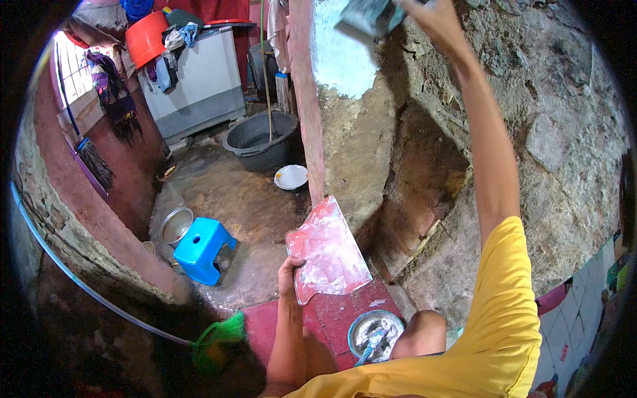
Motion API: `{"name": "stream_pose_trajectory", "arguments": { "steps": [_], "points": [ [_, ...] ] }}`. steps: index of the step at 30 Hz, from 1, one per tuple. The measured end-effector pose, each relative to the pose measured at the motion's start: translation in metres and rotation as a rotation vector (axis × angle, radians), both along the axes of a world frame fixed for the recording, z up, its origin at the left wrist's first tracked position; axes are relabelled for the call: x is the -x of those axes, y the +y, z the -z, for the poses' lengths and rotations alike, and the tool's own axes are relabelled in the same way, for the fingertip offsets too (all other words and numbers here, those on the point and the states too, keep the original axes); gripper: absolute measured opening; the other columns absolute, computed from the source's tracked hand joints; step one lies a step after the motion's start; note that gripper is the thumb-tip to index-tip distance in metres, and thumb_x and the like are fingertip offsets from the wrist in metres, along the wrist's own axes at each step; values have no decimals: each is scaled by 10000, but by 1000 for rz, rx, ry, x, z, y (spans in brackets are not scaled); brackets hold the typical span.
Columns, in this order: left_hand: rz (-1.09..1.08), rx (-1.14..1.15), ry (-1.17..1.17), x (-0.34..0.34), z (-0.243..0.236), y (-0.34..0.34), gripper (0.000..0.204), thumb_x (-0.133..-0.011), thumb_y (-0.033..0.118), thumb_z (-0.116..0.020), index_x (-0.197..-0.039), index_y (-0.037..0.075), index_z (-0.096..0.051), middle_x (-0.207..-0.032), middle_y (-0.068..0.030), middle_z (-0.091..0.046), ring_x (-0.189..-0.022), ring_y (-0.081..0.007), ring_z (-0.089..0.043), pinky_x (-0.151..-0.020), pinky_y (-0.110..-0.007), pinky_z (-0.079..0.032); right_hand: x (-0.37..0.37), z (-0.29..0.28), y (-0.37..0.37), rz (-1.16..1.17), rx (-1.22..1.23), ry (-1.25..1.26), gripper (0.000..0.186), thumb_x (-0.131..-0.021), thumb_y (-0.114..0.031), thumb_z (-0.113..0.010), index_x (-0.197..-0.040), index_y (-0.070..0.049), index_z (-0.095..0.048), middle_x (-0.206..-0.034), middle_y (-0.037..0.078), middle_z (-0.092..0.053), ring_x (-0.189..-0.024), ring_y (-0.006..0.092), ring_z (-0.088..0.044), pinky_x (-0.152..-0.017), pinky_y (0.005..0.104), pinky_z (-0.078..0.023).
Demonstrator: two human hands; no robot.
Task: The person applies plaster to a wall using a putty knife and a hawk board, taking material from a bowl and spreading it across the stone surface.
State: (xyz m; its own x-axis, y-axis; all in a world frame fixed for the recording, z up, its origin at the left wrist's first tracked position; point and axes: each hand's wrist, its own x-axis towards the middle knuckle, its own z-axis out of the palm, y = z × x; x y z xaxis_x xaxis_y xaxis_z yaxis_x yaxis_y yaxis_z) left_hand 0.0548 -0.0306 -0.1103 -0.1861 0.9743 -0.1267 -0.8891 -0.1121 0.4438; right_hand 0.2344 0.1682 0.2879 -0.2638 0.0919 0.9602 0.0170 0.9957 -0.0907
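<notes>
My left hand (289,274) is closed around the edge of a flat pinkish board (328,249) smeared with white paste. Up at the wall, my right hand (434,18) grips a flat, dark, rectangular spreader (369,18), blurred by motion. The spreader lies over a patch of pale white-blue coating (338,63) on the wall. Below that patch the rough brown wall (355,126) is bare. Beside my knee stands a small bucket (357,330) of white paste, with a blue-handled tool (377,339) resting in it.
A blue plastic stool (202,249) and a metal basin (176,225) are on the floor at left. Farther back are a dark tub (262,142), a white plate (290,176) and a white washing machine (199,86). A green broom (219,335) lies lower left. A broken hollow (424,169) opens in the wall.
</notes>
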Motion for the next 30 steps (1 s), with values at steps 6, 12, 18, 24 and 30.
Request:
{"name": "stream_pose_trajectory", "arguments": {
  "steps": [6,12,18,24,30],
  "points": [
    [23,27,24,2,6,2,416,-671,105,-461,-1051,-63,-447,-963,-168,-548,-839,-277,-569,-795,-383,-460,34,36,-28,161,-521,-105,449,-663,-111,-577,-1099,-59,-485,-852,192,-555,-802,360,-532,-717,405,-428],
    [1,5,10,-3,-2,-1,394,-682,78,-455,-1048,-67,-448,-962,-161,-549,-825,-272,-573,-779,-385,-469,79,30,-60,447,-488,-427,226,-611,-37,-583,-824,26,-542,-784,232,-560,-753,353,-562,-662,390,-465],
    [7,-5,42,-6,-10,-4,398,-668,79,-439,-1037,-70,-448,-913,-157,-560,-790,-256,-581,-755,-359,-487,122,23,-56,520,-533,-591,105,-551,21,-598,-654,41,-585,-732,235,-575,-741,354,-587,-619,395,-492],
    [30,-10,-18,-5,-10,-2,396,-672,84,-438,-1035,-73,-444,-903,-164,-556,-783,-258,-583,-749,-363,-490,137,9,-45,545,-515,-642,110,-544,33,-591,-652,57,-589,-702,239,-573,-736,341,-595,-613,391,-490],
    [21,-47,27,1,0,-2,397,-684,70,-439,-1052,-78,-432,-970,-185,-540,-844,-275,-575,-792,-377,-470,128,9,-32,576,-499,-659,136,-542,-10,-616,-661,51,-593,-706,227,-580,-741,335,-595,-629,398,-485]
  ]
}}
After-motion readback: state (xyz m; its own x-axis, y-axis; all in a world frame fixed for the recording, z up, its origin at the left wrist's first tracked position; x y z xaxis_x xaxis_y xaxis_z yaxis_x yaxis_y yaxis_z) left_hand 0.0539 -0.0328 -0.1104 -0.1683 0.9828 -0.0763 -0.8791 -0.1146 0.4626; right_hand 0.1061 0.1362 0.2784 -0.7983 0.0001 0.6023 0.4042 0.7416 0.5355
